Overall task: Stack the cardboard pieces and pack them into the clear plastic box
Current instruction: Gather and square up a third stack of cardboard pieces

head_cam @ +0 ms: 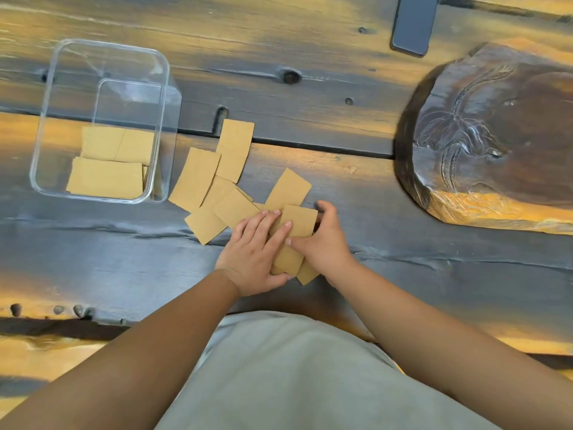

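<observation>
A small stack of tan cardboard pieces (296, 235) lies on the wooden table near its front edge. My left hand (255, 254) presses on the stack's left side and my right hand (325, 243) grips its right side. Several loose cardboard pieces (214, 181) lie fanned out just left and beyond my hands. The clear plastic box (46, 119) stands at the left, holding a few cardboard pieces (107, 176) in its near half.
A carved dark wooden slab (496, 135) fills the right side of the table. A dark phone (414, 23) lies at the far edge, right of centre. My grey-clothed lap is below the table's front edge.
</observation>
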A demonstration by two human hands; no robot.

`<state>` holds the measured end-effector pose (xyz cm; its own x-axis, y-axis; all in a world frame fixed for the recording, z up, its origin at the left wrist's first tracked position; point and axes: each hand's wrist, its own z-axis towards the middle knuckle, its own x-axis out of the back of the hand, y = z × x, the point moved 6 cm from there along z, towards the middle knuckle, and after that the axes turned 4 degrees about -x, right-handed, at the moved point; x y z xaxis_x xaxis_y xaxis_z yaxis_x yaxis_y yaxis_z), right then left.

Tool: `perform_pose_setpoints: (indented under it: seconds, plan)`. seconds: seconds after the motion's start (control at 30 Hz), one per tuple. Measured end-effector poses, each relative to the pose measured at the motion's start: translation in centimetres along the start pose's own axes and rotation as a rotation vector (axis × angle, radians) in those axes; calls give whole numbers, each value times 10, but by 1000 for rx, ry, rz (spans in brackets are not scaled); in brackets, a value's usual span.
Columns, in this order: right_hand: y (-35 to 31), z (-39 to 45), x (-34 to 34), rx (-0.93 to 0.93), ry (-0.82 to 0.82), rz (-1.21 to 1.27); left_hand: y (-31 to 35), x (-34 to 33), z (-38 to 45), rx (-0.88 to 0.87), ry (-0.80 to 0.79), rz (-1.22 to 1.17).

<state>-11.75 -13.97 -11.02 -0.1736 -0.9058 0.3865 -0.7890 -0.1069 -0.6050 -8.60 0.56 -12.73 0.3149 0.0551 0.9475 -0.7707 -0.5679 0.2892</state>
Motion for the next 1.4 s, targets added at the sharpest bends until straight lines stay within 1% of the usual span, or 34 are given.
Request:
perform_pose_setpoints:
  seconds: [0.03, 0.1, 0.17, 0.27, 0.37, 0.43, 0.57, 0.67, 0.73, 0.8, 0.87, 0.93, 1.0, 1.1, 1.2, 1.4]
  plan:
    - [2, 0, 3, -40, -19, 60, 1, 1, 2, 5, 6, -16]
    - [1, 2, 5, -88, -147, 144, 7, 2, 7, 7, 17, -50]
    - [-3, 0, 5, -48, -276, 115, 11, 0, 12, 17, 22, -62]
    - [-8, -7, 5, 40, -337, -35, 10, -3, 13, 42, 47, -76]
    - [-7, -13, 6, 76, -365, -46, 9, 0, 11, 15, 108, -128]
    - [-5, -15, 10, 58, -379, 42, 8, 1, 11, 27, 129, -154]
    - [5, -12, 11, -127, -481, 410, 10, 1, 10, 31, 122, -198]
    - [13, -8, 10, -188, -461, 568, 15, 2, 8, 13, 111, -250]
    - [17, -7, 8, -190, -441, 674, 18, 3, 8, 36, 102, -308]
    - [19, -9, 4, -200, -448, 731, 20, 4, 8, 59, 97, -350]
    - [19, -11, 1, -220, -454, 698, 20, 4, 9, 65, 88, -373]
    - [16, -11, 0, -213, -447, 594, 20, 5, 9, 64, 78, -384]
    - [11, -12, -2, -195, -438, 540, 18, 6, 8, 72, 78, -400]
    - [6, -13, -9, -190, -472, 591, 19, 8, 9, 70, 64, -428]
    - [6, -14, -23, -214, -477, 652, 21, 12, 10, 69, 57, -512]
    - [4, -14, -36, -148, -422, 600, 29, 18, 11, 4, 66, -551]
